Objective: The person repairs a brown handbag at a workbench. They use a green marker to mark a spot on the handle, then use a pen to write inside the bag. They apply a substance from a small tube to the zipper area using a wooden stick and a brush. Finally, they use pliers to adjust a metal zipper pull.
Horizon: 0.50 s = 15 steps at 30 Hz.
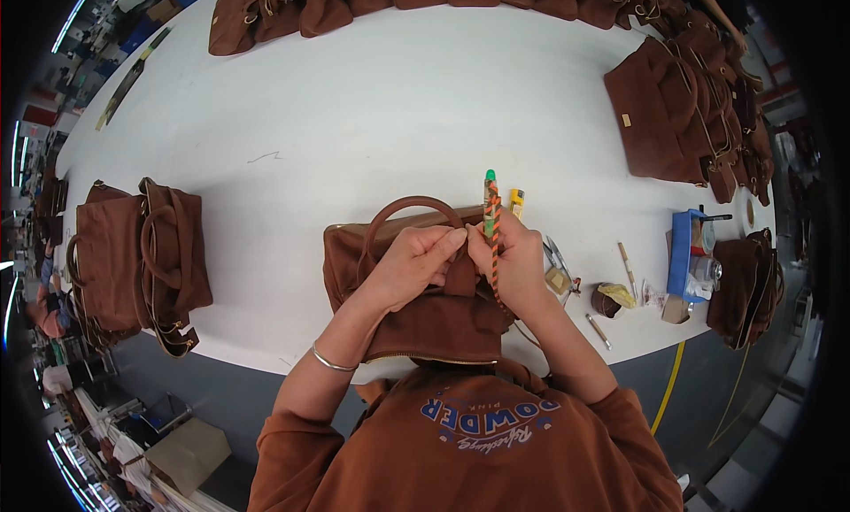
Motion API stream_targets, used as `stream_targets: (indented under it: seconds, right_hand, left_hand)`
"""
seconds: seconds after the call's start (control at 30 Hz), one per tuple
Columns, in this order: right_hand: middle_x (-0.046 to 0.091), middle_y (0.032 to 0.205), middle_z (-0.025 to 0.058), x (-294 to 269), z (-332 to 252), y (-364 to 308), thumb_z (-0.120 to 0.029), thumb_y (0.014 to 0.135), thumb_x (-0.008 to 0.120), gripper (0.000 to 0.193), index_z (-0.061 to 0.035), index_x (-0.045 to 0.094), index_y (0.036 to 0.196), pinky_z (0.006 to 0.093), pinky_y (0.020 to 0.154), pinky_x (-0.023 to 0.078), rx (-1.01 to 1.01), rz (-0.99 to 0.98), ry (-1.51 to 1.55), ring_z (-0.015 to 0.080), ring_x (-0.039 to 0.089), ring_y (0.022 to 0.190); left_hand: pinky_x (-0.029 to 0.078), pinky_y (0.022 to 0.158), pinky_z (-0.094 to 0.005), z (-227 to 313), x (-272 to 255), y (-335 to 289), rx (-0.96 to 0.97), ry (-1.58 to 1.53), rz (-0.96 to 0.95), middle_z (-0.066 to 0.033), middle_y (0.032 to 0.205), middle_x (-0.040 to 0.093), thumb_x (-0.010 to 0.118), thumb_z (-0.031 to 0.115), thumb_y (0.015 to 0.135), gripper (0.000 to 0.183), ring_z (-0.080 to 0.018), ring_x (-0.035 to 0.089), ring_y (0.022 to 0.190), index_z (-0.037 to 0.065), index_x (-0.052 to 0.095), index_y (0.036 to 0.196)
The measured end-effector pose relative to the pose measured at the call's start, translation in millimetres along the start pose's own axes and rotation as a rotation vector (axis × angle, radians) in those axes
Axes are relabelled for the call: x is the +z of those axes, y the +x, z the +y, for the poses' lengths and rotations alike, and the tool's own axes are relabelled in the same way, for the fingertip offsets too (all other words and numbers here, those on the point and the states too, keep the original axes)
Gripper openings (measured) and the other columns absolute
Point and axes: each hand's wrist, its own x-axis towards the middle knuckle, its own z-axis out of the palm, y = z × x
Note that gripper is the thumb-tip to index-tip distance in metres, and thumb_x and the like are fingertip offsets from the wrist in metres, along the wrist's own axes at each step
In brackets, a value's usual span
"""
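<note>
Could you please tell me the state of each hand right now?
Left hand: closed at the handle of the brown bag; exactly what it pinches is hidden.
Right hand: closed, holding the green-tipped tool.

On my side of the brown bag (434, 331), my sweatshirt (381, 454) carries the clearest printing I can see. Large blue block capitals (490, 419) run across it in an arch, upside down from where I look. Closer to me than those capitals, and so farther from the bag, sits a line of pale script (496, 439). Just beyond the bag's right side, a small yellow item (517, 204) bears dark markings too small for me to read. Well off to the bag's right and beyond it, a stacked bag (655, 127) wears a small gold-coloured plate (627, 121); I can't make out any writing on it.
</note>
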Motion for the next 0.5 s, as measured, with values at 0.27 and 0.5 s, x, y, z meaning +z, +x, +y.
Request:
stream_targets:
  seconds: [0.27, 0.5]
  right_hand:
    - [0.053, 0.063, -0.0034, -14.7, -7.5, 8.7, -0.019, 0.095, 0.064, 0.019, -0.0019, 0.061, 0.089, 0.0224, 0.05, 0.038, 0.158, -0.051, 0.32, 0.0035, 0.045, 0.056]
    - [0.049, 0.062, -0.0019, -7.2, -12.4, 18.3, -0.026, 0.097, 0.062, 0.027, -0.0008, 0.062, 0.089, 0.0248, 0.051, 0.038, 0.059, -0.173, 0.241, 0.0057, 0.043, 0.058]
  left_hand:
    - [0.049, 0.059, -0.0174, 12.8, 7.5, -0.1, -0.045, -0.026, -0.014, 0.0004, 0.086, 0.064, 0.046, 0.032, 0.104, 0.034, -0.0048, 0.063, 0.083, 0.002, 0.061, 0.107]
    - [0.047, 0.057, -0.0171, 11.4, 7.7, -0.6, 0.029, 0.068, 0.024, 0.0035, 0.081, 0.055, 0.045, 0.03, 0.105, 0.033, -0.0028, 0.054, 0.071, 0.004, 0.059, 0.12]
